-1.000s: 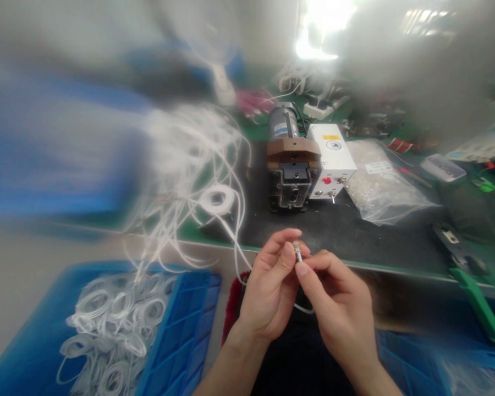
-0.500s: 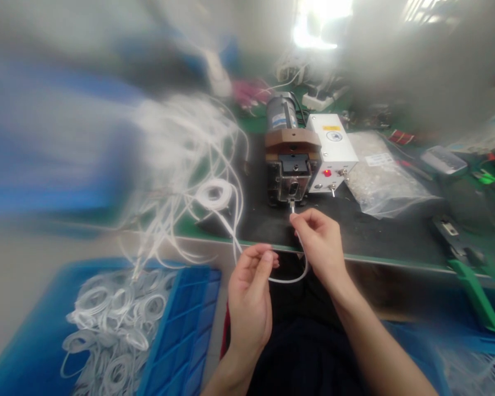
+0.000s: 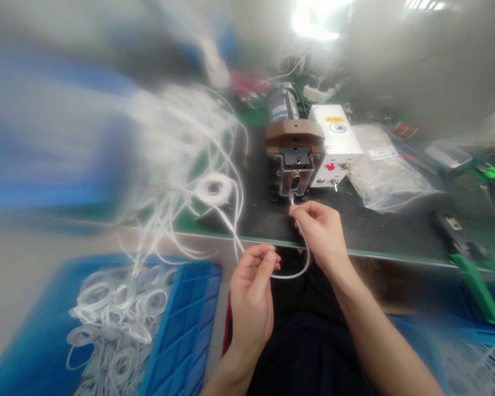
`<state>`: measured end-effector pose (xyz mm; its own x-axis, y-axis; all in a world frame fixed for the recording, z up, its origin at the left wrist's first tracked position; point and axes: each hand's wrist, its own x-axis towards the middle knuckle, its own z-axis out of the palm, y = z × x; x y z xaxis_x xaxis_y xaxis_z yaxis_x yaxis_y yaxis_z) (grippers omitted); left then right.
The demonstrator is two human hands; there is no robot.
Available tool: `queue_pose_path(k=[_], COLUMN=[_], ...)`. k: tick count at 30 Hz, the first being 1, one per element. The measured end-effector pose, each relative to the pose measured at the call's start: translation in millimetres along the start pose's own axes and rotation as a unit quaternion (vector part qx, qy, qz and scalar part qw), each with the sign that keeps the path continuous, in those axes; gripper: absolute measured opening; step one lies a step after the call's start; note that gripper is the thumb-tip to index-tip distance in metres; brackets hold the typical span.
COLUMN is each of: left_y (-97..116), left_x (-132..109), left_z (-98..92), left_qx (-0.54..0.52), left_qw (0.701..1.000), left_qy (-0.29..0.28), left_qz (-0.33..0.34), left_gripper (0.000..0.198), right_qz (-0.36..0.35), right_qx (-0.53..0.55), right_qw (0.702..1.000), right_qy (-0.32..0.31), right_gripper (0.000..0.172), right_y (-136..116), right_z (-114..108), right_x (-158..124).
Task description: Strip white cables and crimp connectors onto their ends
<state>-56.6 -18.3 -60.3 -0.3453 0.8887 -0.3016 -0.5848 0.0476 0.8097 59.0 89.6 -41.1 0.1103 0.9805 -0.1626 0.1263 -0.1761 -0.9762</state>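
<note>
Between thumb and fingers, my right hand pinches a white network cable just behind its clear plug. That plug is at the lower front opening of a small bench machine with a motor behind it; how deep it sits I cannot tell. The cable loops below the table edge to my left hand, whose fingers are curled round it with the thumb on top. From there it runs up to a white coil on the table.
A white control box with a lit red light adjoins the machine. To its right lie a clear bag of small parts and a green-handled crimping tool. Loose white cables spread at left. A blue crate holds coiled cables.
My right hand has moved slightly forward, bringing the plug from just in front of the machine to its opening. The left hand has stayed almost still. The view has shifted slightly.
</note>
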Motion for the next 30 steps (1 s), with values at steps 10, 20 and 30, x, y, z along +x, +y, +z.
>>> queue_pose_path(k=[10,20,30], left_y=[0,0,4], left_x=[-1,-1,-2], left_z=[-1.4,-4.4,-5.7], left_qx=[0.002,-0.007,-0.015], left_qw=[1.000,1.000,1.000], left_qy=[0.002,0.004,0.008], left_qz=[-0.001,0.003,0.013], left_gripper=[0.013,0.011,0.010], right_qz=[-0.012,-0.028,-0.037], right_qx=[-0.012,-0.042,-0.057], right_qw=[1.000,0.998,0.996], right_qy=[0.020,0.050,0.062], right_gripper=[0.028,0.030,0.030], right_y=[0,1,6], right_z=[3,11,16], right_x=[-1,11,14])
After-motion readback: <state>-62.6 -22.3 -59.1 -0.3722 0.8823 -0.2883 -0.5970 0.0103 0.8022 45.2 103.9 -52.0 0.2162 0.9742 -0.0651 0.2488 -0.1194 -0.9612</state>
